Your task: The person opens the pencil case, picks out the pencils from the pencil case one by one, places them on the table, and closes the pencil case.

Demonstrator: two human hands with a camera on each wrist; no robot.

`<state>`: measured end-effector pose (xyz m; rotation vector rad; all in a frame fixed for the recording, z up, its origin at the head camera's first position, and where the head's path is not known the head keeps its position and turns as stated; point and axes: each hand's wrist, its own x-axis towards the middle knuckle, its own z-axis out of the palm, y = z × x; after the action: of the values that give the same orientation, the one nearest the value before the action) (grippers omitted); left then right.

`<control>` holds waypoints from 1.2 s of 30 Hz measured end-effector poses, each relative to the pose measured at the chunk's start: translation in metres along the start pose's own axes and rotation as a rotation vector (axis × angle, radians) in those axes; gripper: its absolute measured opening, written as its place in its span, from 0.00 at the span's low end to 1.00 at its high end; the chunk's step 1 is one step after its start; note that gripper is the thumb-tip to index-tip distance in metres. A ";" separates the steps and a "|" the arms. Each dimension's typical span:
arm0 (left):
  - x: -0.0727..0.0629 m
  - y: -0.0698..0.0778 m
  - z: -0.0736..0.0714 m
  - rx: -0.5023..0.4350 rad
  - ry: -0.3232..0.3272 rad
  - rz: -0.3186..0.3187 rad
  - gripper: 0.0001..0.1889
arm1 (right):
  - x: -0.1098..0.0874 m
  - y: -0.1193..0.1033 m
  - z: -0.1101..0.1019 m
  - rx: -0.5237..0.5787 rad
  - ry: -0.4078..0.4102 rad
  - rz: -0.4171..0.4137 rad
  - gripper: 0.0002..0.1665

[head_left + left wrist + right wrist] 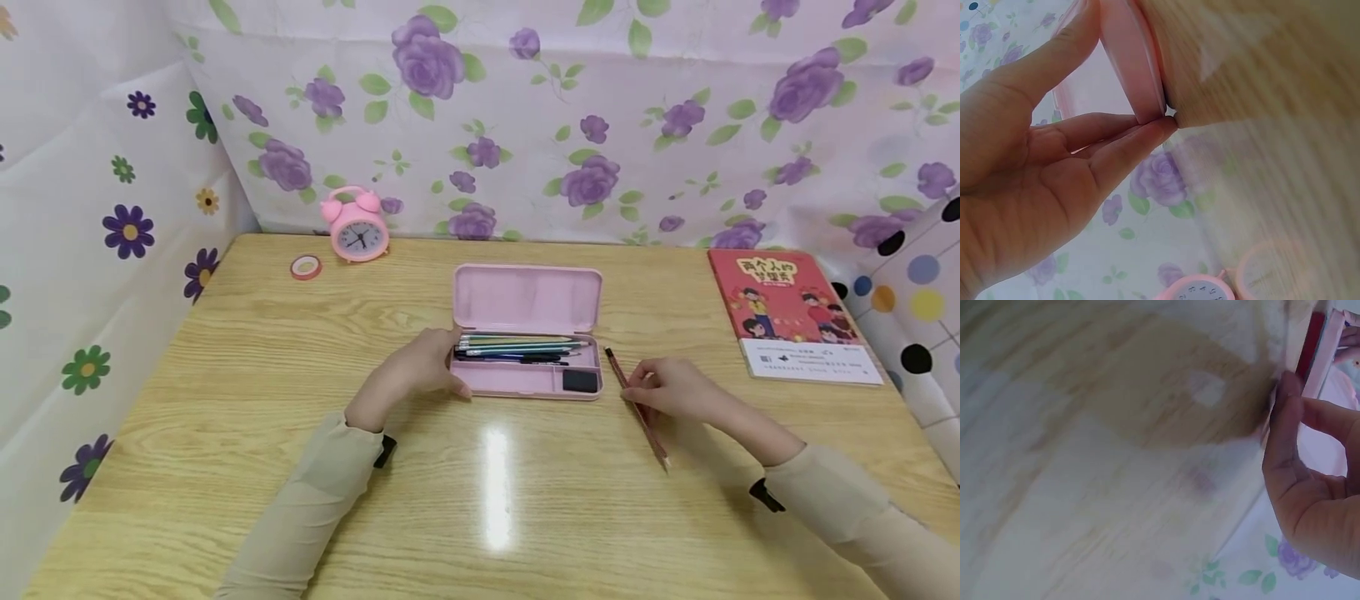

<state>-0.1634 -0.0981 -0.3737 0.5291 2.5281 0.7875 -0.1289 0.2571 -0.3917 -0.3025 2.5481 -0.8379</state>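
**Two grips, both busy**

So the right hand (671,387) has a narrow grip, thumb and forefinger pinching a reddish-brown pencil (616,367) partway along its shaft. It's right of centre on the worktop (225,400), dark end toward the back edge, sharpened tip toward the front. I'd bet it's light, stiff and a bit slick, with only the point fragile, so mid-shaft seems the right place to hold it. The left hand (416,367) is holding the left end of an open pink pencil case (528,296), thumb on the near side. Case looks rigid and lightish, can't tell if plastic or tin, and that short end should be a decent place to steady it. Inside: a bunch of pencils (517,344) plus a black block (580,382), probably an eraser, in the front right compartment. Farther out, pink alarm clock (360,237) and a small roll of tape (306,276) near the back left corner, red book (787,308) by the right edge.
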 end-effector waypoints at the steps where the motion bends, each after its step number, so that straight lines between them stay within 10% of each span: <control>1: 0.000 0.000 0.000 0.004 -0.004 -0.005 0.46 | 0.000 -0.001 0.001 0.026 -0.016 0.024 0.12; 11: 0.002 -0.002 0.002 0.006 -0.008 -0.018 0.50 | 0.002 0.000 0.002 0.100 -0.050 0.067 0.14; 23: 0.001 -0.003 0.002 0.003 -0.001 -0.011 0.51 | 0.026 -0.014 -0.021 -0.126 0.201 -0.216 0.08; 36: 0.000 -0.004 0.001 0.011 -0.003 -0.011 0.54 | 0.080 -0.056 0.000 -0.204 0.191 -0.531 0.08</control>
<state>-0.1639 -0.1003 -0.3767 0.5191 2.5319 0.7687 -0.1955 0.1864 -0.3848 -1.0432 2.7765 -0.8143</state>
